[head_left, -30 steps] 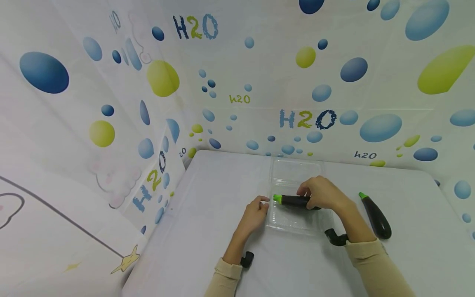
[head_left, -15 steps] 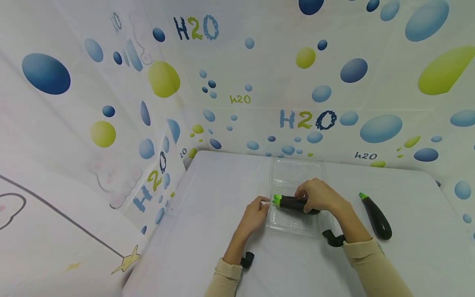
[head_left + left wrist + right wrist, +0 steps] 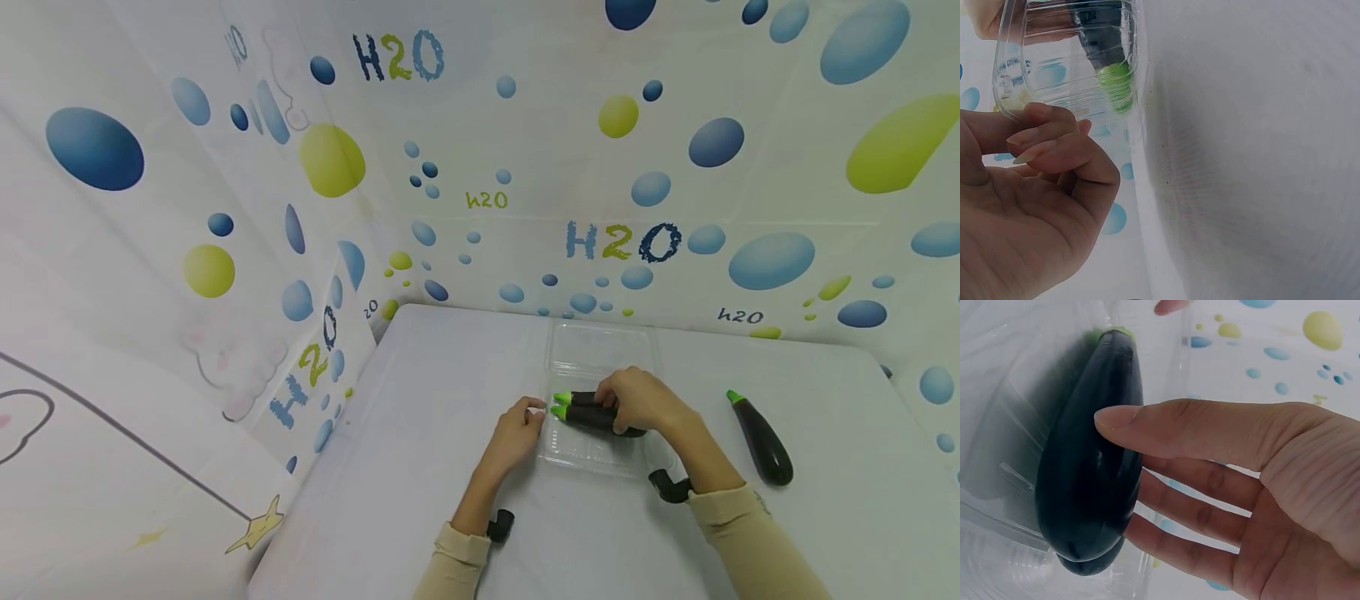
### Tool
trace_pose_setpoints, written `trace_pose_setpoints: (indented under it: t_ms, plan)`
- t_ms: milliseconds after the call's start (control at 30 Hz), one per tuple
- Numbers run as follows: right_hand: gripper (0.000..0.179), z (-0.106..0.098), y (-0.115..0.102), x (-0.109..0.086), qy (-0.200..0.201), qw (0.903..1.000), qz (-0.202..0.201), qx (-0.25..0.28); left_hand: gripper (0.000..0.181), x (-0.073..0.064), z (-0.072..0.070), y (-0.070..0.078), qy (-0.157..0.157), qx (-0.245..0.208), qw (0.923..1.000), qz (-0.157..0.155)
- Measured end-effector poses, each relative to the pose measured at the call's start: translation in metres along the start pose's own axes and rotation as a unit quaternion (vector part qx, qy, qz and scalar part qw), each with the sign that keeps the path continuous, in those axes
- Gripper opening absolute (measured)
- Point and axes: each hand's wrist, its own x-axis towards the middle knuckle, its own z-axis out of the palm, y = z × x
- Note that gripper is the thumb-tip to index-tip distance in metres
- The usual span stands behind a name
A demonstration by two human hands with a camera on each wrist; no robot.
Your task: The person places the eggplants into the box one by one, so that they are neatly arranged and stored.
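Observation:
A clear plastic container (image 3: 592,458) lies with its lid folded back, and two dark eggplants with green stems lie side by side in its near half. My right hand (image 3: 643,400) holds the nearer eggplant (image 3: 588,417), thumb on its near side; the far eggplant (image 3: 582,398) is partly hidden by the fingers. In the right wrist view the thumb presses the held eggplant (image 3: 1088,469), whose lower end overlaps the other one. My left hand (image 3: 515,433) is at the container's left side, its fingers curled and pinching the rim in the left wrist view.
A third eggplant (image 3: 763,446) lies on the white table (image 3: 442,375) to the right of my right forearm. The container's lid (image 3: 600,343) extends toward the patterned back wall (image 3: 525,267). Black wrist cameras sit under both wrists.
My right hand has shifted slightly nearer with the eggplant, which now lies on the near side of another one. That other eggplant has come into view behind it. The left hand stays put.

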Motion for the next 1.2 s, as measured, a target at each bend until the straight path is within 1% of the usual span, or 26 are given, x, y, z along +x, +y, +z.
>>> trace_pose_setpoints:
  t_ms: [133, 267, 567, 967, 1200]
  plan:
    - [0.046, 0.0022, 0.001, 0.0015, 0.004, 0.9999, 0.001, -0.014, 0.029, -0.0005, 0.0, 0.0012, 0.0, 0.0, 1.0, -0.001]
    - [0.045, 0.0038, 0.0007, 0.0021, 0.003, 0.9998, 0.006, -0.017, 0.03, -0.0003, 0.0, 0.0017, 0.0, 0.001, 1.0, -0.003]
    - [0.036, 0.005, -0.0011, 0.0001, 0.005, 0.9996, 0.016, -0.024, 0.029, -0.0015, -0.0006, 0.0051, 0.001, 0.012, 0.9999, 0.003]
    - [0.038, 0.0056, -0.0012, -0.0009, 0.002, 0.9996, 0.02, -0.02, 0.029, -0.0014, 0.0005, 0.0038, 0.002, 0.009, 1.0, 0.004]
    - [0.039, 0.003, -0.0016, -0.0005, 0.013, 0.9995, 0.017, -0.024, 0.029, -0.0015, -0.0003, 0.0045, 0.004, 0.01, 0.9999, 0.003]
